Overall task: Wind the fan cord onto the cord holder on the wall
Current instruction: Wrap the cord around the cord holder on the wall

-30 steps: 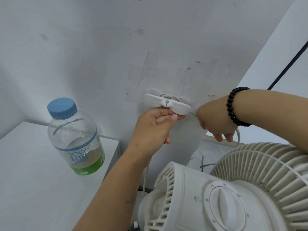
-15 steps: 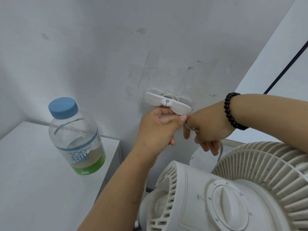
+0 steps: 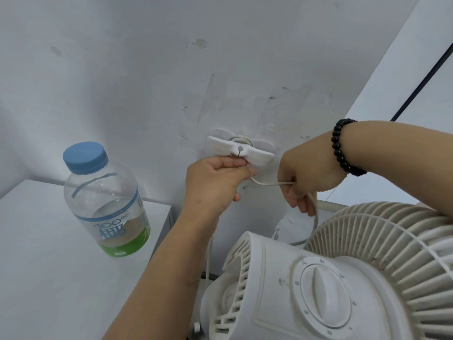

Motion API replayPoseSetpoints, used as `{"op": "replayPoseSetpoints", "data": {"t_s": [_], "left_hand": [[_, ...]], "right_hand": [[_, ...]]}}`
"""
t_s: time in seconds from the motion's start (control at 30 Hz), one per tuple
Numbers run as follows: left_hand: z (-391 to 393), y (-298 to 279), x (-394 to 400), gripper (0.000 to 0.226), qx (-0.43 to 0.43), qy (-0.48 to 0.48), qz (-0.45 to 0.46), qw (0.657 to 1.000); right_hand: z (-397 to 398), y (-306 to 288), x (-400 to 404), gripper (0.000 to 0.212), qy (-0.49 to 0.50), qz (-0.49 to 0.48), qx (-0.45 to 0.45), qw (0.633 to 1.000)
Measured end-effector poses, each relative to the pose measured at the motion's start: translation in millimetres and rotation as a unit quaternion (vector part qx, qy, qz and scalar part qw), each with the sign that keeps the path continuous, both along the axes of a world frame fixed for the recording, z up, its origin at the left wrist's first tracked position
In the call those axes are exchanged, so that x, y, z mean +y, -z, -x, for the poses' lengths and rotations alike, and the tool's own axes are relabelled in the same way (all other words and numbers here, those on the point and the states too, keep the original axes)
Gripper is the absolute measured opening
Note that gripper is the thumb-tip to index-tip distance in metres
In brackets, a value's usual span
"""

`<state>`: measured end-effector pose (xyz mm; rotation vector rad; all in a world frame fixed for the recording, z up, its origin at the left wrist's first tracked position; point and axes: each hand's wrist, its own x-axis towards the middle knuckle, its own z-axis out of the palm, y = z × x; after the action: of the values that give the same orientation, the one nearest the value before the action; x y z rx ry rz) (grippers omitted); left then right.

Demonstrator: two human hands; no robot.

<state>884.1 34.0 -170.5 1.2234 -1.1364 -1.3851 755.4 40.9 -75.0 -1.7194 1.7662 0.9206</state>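
From the head view, I see that my right hand [image 3: 309, 174] has drawn away from my left hand [image 3: 215, 182] over the last half second; they were nearly touching below the holder, and now a short span of cord [image 3: 268, 184] stretches between them, just right of the frame's centre. I read that as slack being pulled out for the next turn, so the winding is under way but not finished.

My left hand's fingers are curled together, pinching the cord right under the cord holder [image 3: 241, 150]. My right hand's fingers are bent round the cord, which runs through them and hangs down behind the fan [image 3: 338, 273] at the lower right.

The holder is a white winged cleat fixed to the wall [image 3: 147, 69] at mid-frame, with a few loops of pale cord already lying round its stem. The cord looks thin, white and limp. More cord trails down beside my left forearm. A water bottle [image 3: 107, 202] stands on the shelf [image 3: 36, 266] at the left, well apart from the work.
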Motion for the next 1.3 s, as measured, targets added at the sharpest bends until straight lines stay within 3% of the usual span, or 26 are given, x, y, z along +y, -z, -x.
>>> {"op": "replayPoseSetpoints", "data": {"t_s": [0.13,0.43,0.67,0.87,1.1,1.23,1.3], "left_hand": [[-3,0,-1,0.013,-0.014,-0.007,0.010,1.000],[-32,0,-6,0.022,-0.032,0.163,0.041,0.985],[-33,5,-7,0.021,-0.081,0.189,0.090,0.975],[-36,20,-7,0.011,-0.130,0.089,0.212,0.965],[-31,37,-7,0.003,-0.227,-0.011,0.415,0.881],[-26,44,-9,0.004,-0.214,-0.082,0.438,0.870],[-23,45,-10,0.005,-0.197,-0.094,0.420,0.881]], "right_hand": [[2,0,-1,0.026,0.021,0.074,-0.068,0.995],[0,-2,-1,0.034,-0.026,0.143,-0.035,0.989],[-7,-6,3,0.033,-0.047,0.190,-0.067,0.978],[-13,-5,6,0.032,-0.051,0.255,-0.132,0.957],[-19,-8,4,0.030,-0.018,0.276,-0.188,0.943],[-17,-7,4,0.015,0.067,0.210,-0.269,0.938],[-14,-8,2,0.012,0.068,0.217,-0.275,0.934]]}}
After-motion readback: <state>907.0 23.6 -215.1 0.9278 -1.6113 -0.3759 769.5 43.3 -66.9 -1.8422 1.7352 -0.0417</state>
